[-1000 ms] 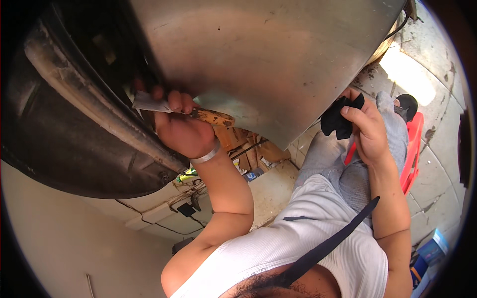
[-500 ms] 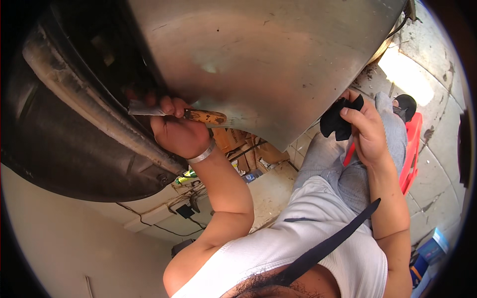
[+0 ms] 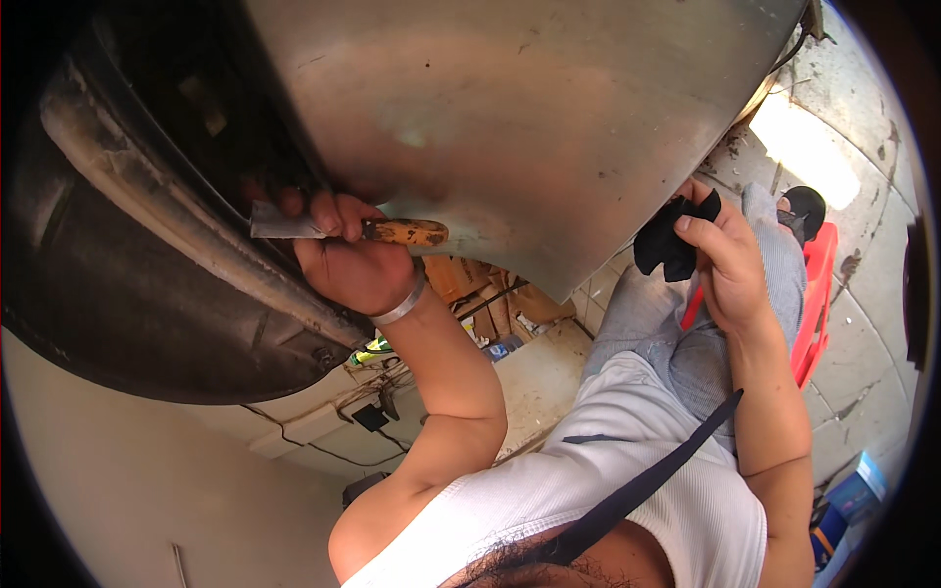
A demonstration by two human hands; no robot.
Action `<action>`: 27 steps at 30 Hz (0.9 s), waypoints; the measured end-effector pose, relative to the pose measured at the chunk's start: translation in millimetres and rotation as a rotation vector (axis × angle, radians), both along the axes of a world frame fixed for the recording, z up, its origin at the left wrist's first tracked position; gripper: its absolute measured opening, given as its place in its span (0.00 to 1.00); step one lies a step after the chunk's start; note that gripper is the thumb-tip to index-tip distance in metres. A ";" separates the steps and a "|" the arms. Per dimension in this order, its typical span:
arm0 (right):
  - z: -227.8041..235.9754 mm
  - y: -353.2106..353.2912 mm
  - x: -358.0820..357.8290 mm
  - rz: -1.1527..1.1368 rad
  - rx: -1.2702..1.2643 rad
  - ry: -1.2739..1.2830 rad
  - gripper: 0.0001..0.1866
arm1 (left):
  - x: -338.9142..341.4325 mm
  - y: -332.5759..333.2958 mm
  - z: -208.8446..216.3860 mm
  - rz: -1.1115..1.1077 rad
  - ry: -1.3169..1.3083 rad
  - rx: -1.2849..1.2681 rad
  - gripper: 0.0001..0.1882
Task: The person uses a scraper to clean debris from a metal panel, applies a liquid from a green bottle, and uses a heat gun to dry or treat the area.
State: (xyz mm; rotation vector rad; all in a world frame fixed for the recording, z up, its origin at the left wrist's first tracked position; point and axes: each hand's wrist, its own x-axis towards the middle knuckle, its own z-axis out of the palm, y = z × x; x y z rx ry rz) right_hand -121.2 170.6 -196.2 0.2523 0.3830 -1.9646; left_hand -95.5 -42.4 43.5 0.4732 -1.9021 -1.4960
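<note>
1. Pale floor tiles [image 3: 872, 314] line the right of the head view; a bare, scuffed metal panel [image 3: 549, 108] fills the upper middle, beside a dark curved part [image 3: 147, 304] at left.
2. Any print on the cardboard [image 3: 453, 279] near the centre or the blue package [image 3: 855, 492] at lower right is too small to tell.
3. Left of centre, the left hand [image 3: 358, 269] is closed around a flat-bladed tool [image 3: 407, 231]: its grey blade points left past the fingers, its worn yellow handle right, just beside the panel's lower edge.
4. Right of centre, the right hand [image 3: 727, 260] pinches a limp black piece [image 3: 667, 243] between thumb and fingers, near the panel's right edge.
</note>
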 end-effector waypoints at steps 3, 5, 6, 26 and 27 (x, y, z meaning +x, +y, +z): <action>2.5 0.2 -0.8 -0.003 0.000 -0.012 0.14 | 0.7 0.1 0.1 -0.022 0.014 0.041 0.23; 3.5 0.7 -1.2 0.003 -0.001 -0.022 0.14 | 0.5 -1.3 0.5 -0.048 0.035 0.073 0.22; 3.5 0.4 -1.6 0.003 -0.001 -0.027 0.14 | -0.1 -1.4 1.4 -0.046 0.032 0.077 0.22; -0.6 -0.2 -1.7 -0.012 0.015 -0.008 0.15 | 5.4 13.3 9.5 -0.294 -0.272 0.317 0.15; -0.8 0.5 -1.8 -0.020 0.009 -0.008 0.15 | 7.6 16.8 5.7 -0.287 -0.262 0.316 0.15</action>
